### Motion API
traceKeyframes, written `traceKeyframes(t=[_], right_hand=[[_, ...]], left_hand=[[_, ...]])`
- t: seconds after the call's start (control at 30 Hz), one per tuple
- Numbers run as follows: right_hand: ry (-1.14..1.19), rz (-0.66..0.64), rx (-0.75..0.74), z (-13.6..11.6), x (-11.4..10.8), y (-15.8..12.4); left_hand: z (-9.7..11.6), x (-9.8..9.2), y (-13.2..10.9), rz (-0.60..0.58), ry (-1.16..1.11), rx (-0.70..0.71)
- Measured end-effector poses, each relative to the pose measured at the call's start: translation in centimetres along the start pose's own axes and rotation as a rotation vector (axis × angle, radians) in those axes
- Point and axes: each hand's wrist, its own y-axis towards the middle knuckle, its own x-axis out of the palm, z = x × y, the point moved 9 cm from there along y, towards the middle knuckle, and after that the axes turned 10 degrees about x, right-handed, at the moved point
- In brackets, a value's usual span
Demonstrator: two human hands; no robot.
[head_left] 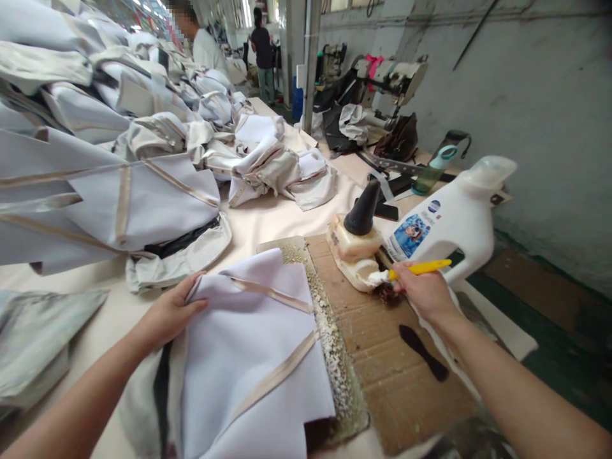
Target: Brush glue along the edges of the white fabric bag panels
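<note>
Fingers of the right hand (423, 290) are pinching a yellow brush (417, 269), apparently at the glue pot (356, 255); left hand (169, 312), fingers spread, is pressing the fabric piece (248, 357).

We stood in a garment or bag workshop. Heaps of pale grey fabric pieces with beige strapping (109, 191) filled the long cream worktable (268, 220) at the frame's left. An industrial white sewing machine (392, 73) sat at upper centre, and other workers (262, 51) stood far back along the bare concrete wall (526, 95).

left hand (169, 313): on fabric piece (248, 357) | right hand (423, 290): holds yellow brush (418, 269)
</note>
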Motion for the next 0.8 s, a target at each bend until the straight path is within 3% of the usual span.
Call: traceKeyframes(t=[0.13, 0.2, 0.27, 0.33, 0.43, 0.53, 0.63, 0.8], right_hand=[[-0.075, -0.106, -0.077, -0.7, 0.8, -1.3], [-0.093, -0.238, -0.163, -0.8, 1.8, -2.5], [-0.112, -0.347, -0.226, -0.5, 2.4, -3.8], [-0.126, -0.411, -0.2, 0.4, 2.5, -4.8], [-0.096, -0.365, -0.109, 1.1, 1.5, -5.1], [-0.033, -0.228, -0.121, 0.2, 0.3, -4.7], [0.038, -0.155, -0.123, -0.4, 0.2, -3.9], [-0.019, -0.151, -0.098, 0.6, 1.2, -3.8]], left_hand=[[-0.7, 1.3, 0.7, -0.163, 0.173, -0.028], [0.2, 1.5, 0.2, -0.103, 0.4, -0.028], [3.0, 1.5, -0.5, 0.046, 0.621, 0.049], [6.7, 2.8, -1.1, 0.113, 0.729, 0.225], [11.1, 6.6, -0.9, 0.031, 0.685, 0.498], [13.0, 9.7, 0.5, -0.033, 0.581, 0.63], [13.6, 11.7, 1.8, -0.043, 0.534, 0.674], [13.1, 12.8, 2.3, -0.007, 0.534, 0.604]])
